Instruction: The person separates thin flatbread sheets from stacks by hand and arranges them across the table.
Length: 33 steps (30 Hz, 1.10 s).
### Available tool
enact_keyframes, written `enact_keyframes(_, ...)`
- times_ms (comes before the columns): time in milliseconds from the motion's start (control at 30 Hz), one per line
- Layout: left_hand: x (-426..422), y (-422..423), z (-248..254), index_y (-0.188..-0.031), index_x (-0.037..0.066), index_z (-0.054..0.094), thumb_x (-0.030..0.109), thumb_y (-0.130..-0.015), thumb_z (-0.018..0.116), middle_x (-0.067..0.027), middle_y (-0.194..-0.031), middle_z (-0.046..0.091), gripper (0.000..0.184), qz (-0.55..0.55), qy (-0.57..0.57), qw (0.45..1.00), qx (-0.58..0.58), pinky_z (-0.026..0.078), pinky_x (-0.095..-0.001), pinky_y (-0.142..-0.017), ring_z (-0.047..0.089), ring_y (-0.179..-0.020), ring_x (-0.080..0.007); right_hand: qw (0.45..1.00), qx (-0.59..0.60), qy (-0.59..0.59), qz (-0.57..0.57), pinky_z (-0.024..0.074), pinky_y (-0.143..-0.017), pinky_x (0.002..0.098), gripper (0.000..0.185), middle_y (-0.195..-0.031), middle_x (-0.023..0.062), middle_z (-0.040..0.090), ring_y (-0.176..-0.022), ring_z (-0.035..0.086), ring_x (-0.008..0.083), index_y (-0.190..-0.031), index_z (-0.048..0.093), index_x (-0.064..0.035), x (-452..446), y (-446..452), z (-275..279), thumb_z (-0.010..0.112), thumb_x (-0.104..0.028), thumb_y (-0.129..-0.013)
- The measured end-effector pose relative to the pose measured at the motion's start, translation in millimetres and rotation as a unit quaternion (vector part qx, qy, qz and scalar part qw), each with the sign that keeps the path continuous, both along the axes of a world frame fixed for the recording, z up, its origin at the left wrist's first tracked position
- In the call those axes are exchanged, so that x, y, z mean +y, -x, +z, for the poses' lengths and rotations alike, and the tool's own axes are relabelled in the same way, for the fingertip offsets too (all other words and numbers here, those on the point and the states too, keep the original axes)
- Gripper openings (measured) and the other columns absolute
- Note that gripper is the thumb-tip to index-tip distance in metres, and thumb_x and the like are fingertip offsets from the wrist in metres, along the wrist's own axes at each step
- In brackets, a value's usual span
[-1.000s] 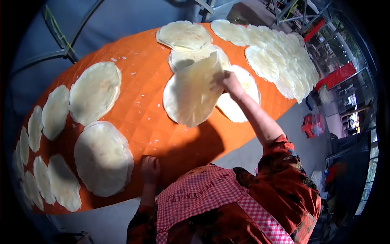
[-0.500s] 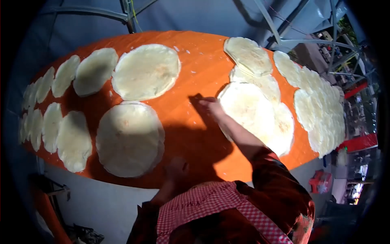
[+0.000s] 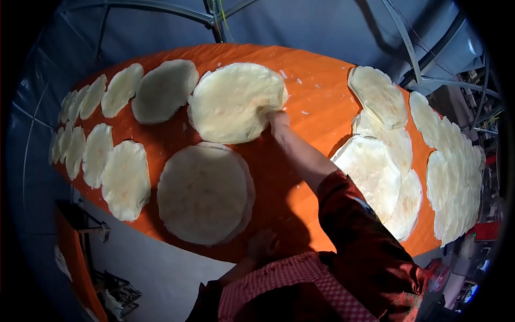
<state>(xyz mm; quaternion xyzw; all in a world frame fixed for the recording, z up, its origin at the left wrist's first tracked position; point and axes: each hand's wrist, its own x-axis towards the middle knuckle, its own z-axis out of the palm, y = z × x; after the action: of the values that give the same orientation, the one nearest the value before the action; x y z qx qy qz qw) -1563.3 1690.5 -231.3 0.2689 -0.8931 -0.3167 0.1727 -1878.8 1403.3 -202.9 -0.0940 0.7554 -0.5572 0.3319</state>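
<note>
My right hand (image 3: 277, 120) reaches across the table and pinches the right edge of a round flatbread (image 3: 233, 99) in the far row. The bread's rim is creased and bent at my fingers. Nearer to me lies a stack of round flatbreads (image 3: 204, 196), its layered edges showing on the right. My left hand (image 3: 262, 244) is low at the table's near edge, just right of that stack. It is in deep shadow, and its fingers cannot be made out.
An orange cloth (image 3: 316, 70) covers the long table. Two rows of flatbreads (image 3: 126, 177) run off to the left. Overlapping flatbreads (image 3: 370, 172) lie to the right, with many more (image 3: 456, 177) at the far right end. Metal poles (image 3: 405, 40) and grey sheeting stand behind.
My right hand has moved left from beside the right-hand breads to the far-row flatbread and taken its edge. The view has turned left, so the table appears shifted right.
</note>
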Motion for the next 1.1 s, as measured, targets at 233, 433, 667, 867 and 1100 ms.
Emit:
enact_keyframes(233,-10,-2,16,-0.085,0.003,0.055,0.022,-0.075,0.063,-0.0143,-0.084,0.056,0.022,-0.022,-0.091,0.992,0.088,0.047,-0.0425,-0.070,0.055,-0.081,-0.0344,0.920,0.377,0.066,0.090,0.0508,-0.059,0.0356,0.021,-0.075,0.0135,0.065,-0.069,0.063,0.0203,-0.087,0.063,0.0011,-76,25,117,0.062,-0.015,-0.074)
enact_keyframes(433,-52,-27,40,-0.097,0.009,0.055,0.035,-0.088,0.049,-0.0085,-0.098,0.057,0.028,0.022,-0.496,0.802,0.332,0.046,-0.0410,-0.078,0.056,-0.091,-0.0282,0.771,0.522,0.052,0.361,0.0495,-0.067,0.0370,0.022,-0.078,0.0174,0.063,-0.074,0.063,0.0299,-0.089,0.062,0.0003,25,-128,339,0.062,-0.009,-0.068)
enact_keyframes(667,-145,-117,152,-0.137,0.008,0.033,0.063,-0.089,0.032,-0.0124,-0.136,0.039,0.073,-0.032,-0.738,0.418,0.529,0.034,-0.0435,-0.103,0.041,-0.122,-0.0309,0.669,0.508,-0.012,0.542,0.0486,-0.075,0.0430,0.032,-0.092,0.0211,0.057,-0.087,0.058,0.0385,-0.098,0.053,0.0005,197,-283,184,0.061,-0.013,-0.070)
enact_keyframes(867,-139,-126,102,-0.138,0.007,0.030,0.059,-0.093,0.021,-0.0105,-0.134,0.042,0.070,0.081,-0.758,0.480,0.435,0.034,-0.0423,-0.102,0.041,-0.122,-0.0282,0.762,0.427,-0.018,0.487,0.0375,-0.098,0.0425,0.070,-0.129,0.0250,0.043,-0.118,0.043,0.0413,-0.126,0.043,-0.0008,232,-317,116,0.066,-0.043,-0.076)
enact_keyframes(1100,-142,-122,84,-0.140,0.007,0.026,0.048,-0.096,0.028,-0.0113,-0.141,0.035,0.060,0.001,-0.746,0.457,0.484,0.026,-0.0421,-0.108,0.035,-0.128,-0.0276,0.883,0.155,0.013,0.444,0.0402,-0.096,0.0350,0.056,-0.122,0.0157,0.052,-0.112,0.051,0.0279,-0.125,0.048,-0.0040,218,-298,114,0.067,-0.032,-0.081)
